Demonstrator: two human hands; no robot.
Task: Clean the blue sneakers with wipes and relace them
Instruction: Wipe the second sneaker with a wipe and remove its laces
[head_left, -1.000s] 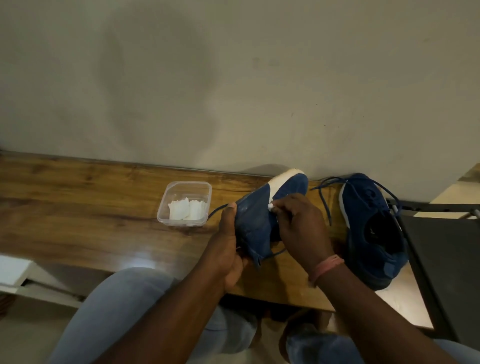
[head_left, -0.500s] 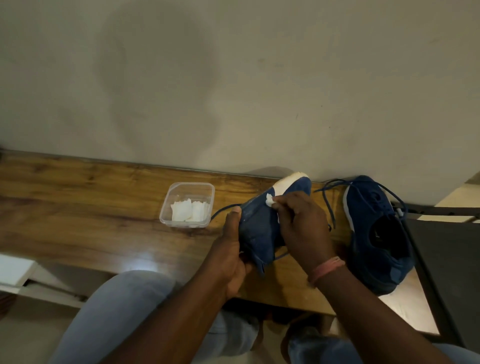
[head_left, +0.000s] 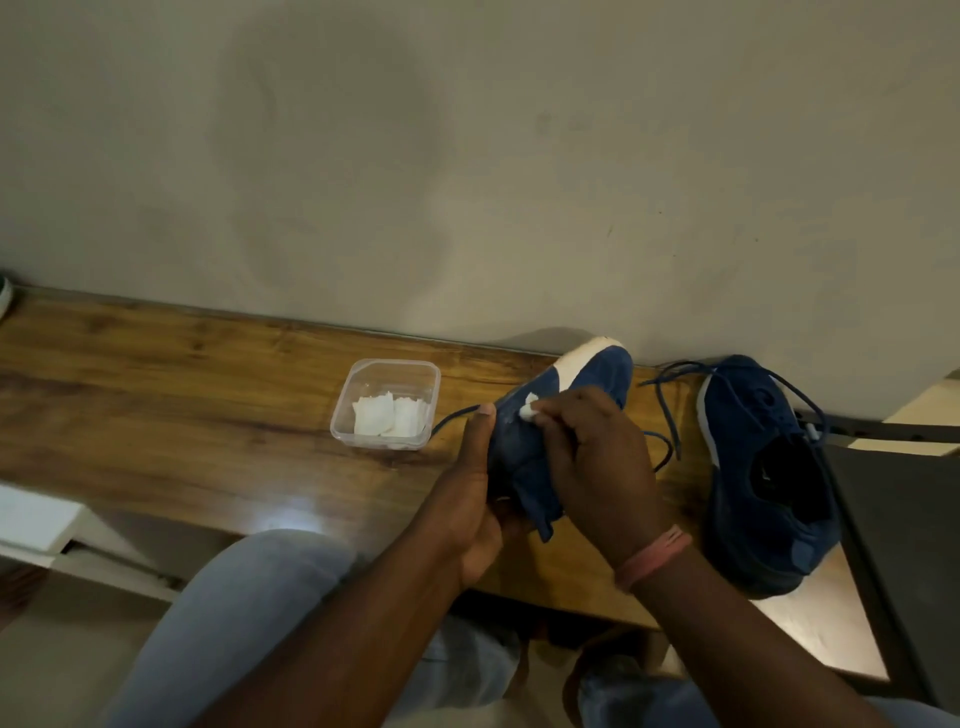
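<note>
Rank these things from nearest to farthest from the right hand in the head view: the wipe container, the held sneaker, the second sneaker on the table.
1. Held sneaker: under the right hand, which presses a wipe on it.
2. Second sneaker: on the table, to that hand's right.
3. Wipe container: on the table, left, beyond the left hand.

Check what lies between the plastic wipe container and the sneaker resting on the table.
The held sneaker, gripped by left hand and wiped by right hand, lies between container and resting sneaker, head view.
</note>
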